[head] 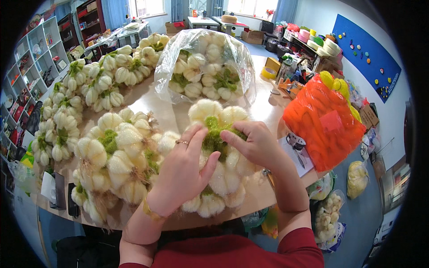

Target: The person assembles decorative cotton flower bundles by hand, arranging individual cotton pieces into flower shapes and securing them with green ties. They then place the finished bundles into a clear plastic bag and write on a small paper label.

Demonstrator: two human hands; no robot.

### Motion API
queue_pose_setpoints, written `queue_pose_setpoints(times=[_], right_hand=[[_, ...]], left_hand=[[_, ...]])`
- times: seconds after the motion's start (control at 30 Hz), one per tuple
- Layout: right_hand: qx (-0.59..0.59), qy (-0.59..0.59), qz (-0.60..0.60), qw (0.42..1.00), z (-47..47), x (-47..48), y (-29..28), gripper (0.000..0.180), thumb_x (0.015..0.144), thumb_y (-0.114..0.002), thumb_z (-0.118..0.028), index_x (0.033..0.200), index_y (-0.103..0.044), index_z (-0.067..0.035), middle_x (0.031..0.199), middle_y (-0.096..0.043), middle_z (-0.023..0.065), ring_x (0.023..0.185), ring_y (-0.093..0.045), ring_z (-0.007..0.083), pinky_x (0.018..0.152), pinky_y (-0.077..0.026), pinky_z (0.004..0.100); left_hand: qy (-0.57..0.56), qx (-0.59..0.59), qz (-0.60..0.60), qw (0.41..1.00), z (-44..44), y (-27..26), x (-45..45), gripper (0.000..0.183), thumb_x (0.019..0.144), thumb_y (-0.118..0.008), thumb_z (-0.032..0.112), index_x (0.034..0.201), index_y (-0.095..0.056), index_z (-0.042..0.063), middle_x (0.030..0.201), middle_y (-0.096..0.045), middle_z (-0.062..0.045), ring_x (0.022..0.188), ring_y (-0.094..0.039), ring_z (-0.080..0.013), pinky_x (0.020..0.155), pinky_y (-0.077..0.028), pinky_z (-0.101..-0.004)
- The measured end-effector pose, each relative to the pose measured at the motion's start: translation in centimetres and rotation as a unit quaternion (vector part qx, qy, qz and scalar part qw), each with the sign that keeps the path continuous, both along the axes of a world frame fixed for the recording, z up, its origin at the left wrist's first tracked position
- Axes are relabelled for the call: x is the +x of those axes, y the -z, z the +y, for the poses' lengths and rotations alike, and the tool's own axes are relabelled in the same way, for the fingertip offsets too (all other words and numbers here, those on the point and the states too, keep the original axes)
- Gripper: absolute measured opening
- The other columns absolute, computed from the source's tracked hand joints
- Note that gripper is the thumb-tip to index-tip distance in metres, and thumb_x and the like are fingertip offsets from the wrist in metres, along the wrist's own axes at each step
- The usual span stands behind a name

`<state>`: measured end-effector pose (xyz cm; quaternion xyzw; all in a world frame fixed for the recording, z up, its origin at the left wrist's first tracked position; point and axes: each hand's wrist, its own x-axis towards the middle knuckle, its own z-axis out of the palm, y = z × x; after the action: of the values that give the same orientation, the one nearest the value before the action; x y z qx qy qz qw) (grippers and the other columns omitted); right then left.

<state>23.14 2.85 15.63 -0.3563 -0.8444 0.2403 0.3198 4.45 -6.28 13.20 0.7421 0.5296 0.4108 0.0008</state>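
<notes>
A bunch of artificial garlic [224, 174], made of fuzzy cream yarn-like bulbs around a green centre [214, 142], lies on the table in front of me. My left hand [182, 171] holds its left side, fingers bent at the green stems and thumb spread apart. From the right, my right hand [256, 142] grips the green stems between thumb and fingers. Its curled fingertips are partly hidden. A larger heap of garlic bunches [120, 154], with frayed tan roots, sits directly left of my left hand.
More garlic bunches [100, 77] curve along the table's left and far side. Behind the work stands a clear plastic bag [201, 67] of garlic. Orange material in plastic [325, 124], a paper with a pen [300, 155] and yellow tape [268, 72] lie right. A phone [72, 200] is near the front-left edge.
</notes>
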Motion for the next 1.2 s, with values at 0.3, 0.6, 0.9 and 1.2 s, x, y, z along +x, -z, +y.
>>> queue_pose_setpoints(times=[0.3,0.6,0.9,1.2], right_hand=[[-0.171,-0.116,-0.072,0.976,1.1,0.1,1.6,0.046,0.095,-0.064,-0.042,0.087,-0.068,0.003,0.071,-0.064,0.0161,0.066,-0.062,0.0199,0.063,-0.048,0.0366],[-0.402,-0.194,-0.1,0.889,8.4,-2.0,-2.3,0.046,0.099,-0.058,-0.044,0.079,-0.062,-0.003,0.091,-0.071,0.0118,0.074,-0.071,0.0201,0.066,-0.055,0.0289],[-0.37,-0.201,-0.17,0.891,12.0,-4.4,-3.2,0.045,0.095,-0.062,-0.047,0.089,-0.072,-0.003,0.085,-0.073,0.0052,0.068,-0.067,0.0095,0.065,-0.055,0.0262],[-0.41,-0.189,-0.156,0.879,11.3,-6.1,-3.0,0.042,0.09,-0.069,-0.047,0.087,-0.074,-0.006,0.083,-0.07,0.0005,0.07,-0.063,0.0079,0.067,-0.05,0.0239]], left_hand=[[0.098,-0.358,0.107,0.922,3.3,0.8,-3.5,0.041,0.085,-0.069,0.028,0.109,-0.062,-0.005,0.091,-0.068,-0.022,0.082,-0.066,-0.0352,0.077,-0.052,-0.0433],[0.327,-0.396,-0.642,0.569,5.1,7.4,-6.9,0.061,0.086,-0.071,0.034,0.127,-0.055,-0.009,0.113,-0.066,-0.015,0.098,-0.067,-0.0218,0.084,-0.058,-0.0337],[0.492,-0.401,-0.661,0.4,6.7,9.8,-3.9,0.069,0.094,-0.053,0.055,0.126,-0.054,-0.005,0.118,-0.059,-0.023,0.102,-0.059,-0.0293,0.091,-0.051,-0.0393],[0.395,-0.357,-0.737,0.417,3.2,10.7,-3.4,0.048,0.098,-0.058,0.038,0.131,-0.052,0.004,0.118,-0.06,-0.014,0.101,-0.061,-0.0217,0.084,-0.055,-0.0349]])
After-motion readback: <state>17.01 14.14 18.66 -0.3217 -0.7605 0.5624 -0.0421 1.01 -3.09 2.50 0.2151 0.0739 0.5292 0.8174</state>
